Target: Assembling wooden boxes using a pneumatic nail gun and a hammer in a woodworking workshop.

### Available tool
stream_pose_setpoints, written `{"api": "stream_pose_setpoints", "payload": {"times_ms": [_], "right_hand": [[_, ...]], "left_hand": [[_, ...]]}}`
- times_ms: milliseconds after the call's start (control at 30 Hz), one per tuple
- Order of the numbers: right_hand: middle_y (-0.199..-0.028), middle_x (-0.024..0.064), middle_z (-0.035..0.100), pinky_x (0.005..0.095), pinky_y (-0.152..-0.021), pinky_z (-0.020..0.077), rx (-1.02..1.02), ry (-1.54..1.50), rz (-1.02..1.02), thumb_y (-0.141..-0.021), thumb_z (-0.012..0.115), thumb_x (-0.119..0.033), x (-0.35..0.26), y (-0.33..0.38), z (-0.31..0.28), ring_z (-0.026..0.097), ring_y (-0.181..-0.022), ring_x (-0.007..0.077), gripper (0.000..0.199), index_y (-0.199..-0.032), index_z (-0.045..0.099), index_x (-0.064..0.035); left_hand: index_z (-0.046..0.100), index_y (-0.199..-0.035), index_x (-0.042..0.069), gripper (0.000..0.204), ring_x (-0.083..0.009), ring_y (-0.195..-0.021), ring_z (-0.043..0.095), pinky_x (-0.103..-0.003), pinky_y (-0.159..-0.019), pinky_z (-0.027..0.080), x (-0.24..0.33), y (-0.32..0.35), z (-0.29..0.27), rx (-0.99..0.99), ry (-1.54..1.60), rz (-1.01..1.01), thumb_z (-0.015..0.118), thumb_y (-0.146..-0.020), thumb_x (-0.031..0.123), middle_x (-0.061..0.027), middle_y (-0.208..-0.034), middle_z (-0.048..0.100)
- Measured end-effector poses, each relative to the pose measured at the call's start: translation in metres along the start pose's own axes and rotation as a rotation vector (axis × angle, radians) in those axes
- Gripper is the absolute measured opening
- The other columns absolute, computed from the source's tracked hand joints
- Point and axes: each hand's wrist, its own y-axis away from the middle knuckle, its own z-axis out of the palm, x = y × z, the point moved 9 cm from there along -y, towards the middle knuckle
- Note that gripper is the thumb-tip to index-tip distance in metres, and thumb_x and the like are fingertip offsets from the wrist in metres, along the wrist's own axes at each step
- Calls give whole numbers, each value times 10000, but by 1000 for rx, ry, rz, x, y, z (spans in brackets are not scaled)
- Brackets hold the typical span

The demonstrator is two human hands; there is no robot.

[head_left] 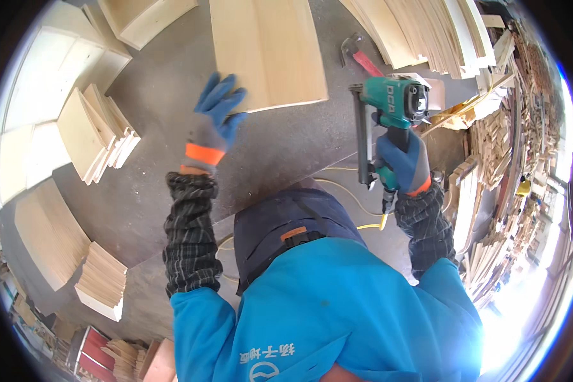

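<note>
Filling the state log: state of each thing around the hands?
Nail gun, held
Yellow hose, connected to nail gun, loosely curved
Wooden panel, broad face up
Hammer, lying unheld
Left hand, gloved, open at panel's near-left corner
Right hand, gloved, closed around nail gun

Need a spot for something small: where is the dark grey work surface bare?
The surface is bare between the thin pale wooden boards at left and the gloved left hand, and between the large pale wooden panel and the near edge. It is crowded at upper right: red-handled hammer, green nail gun in the gloved right hand, stacked long boards.
</note>
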Motion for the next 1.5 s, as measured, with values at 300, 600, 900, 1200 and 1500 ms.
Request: {"api": "stream_pose_setpoints", "payload": {"times_ms": [300, 600, 900, 1200, 1500], "right_hand": [[-775, 4, 651, 301, -619, 502, 121, -20, 105, -948, 736, -170, 95, 21, -33, 605, -668, 93, 281, -1174, 706, -5], [-902, 239, 748, 492, -768, 578, 217, 461, -31, -903, 735, -193, 91, 5, -27, 756, -879, 446, 428, -1315, 705, -81], [-841, 237, 718, 476, -757, 566, 190, 373, -58, -892, 749, -203, 101, 10, -31, 749, -819, 429, 387, -1243, 697, -49], [-908, 272, 743, 514, -752, 578, 132, 308, -6, -883, 740, -153, 112, 16, -28, 756, -893, 465, 402, -1280, 718, -98], [-965, 264, 747, 561, -749, 573, 209, 777, -294, -960, 701, -181, 130, -118, -15, 725, -869, 490, 563, -1491, 559, -58]], "left_hand": [[637, -1463, -18, 558, -386, -1446, 553, -456, -1175, 466, -40, -17, -119, 244, -386, -248, 796, -996, 243, -231, -1541, 600], [587, -1543, 99, 909, -501, -1546, 392, -633, -1263, 311, 78, -93, 41, -35, -481, -162, 860, -835, 601, -298, -1632, 477], [593, -1538, 122, 736, -495, -1543, 403, -682, -1263, 274, 48, -121, 101, -160, -621, 8, 790, -906, 445, -254, -1632, 496], [645, -1506, 140, 733, -468, -1542, 430, -614, -1282, 303, 54, -62, 49, -347, -460, 89, 888, -835, 311, -213, -1662, 486], [669, -1426, 15, 547, -424, -1349, 608, -503, -1112, 510, 89, 51, -33, 133, -474, -80, 855, -917, 92, -242, -1455, 642]]}}
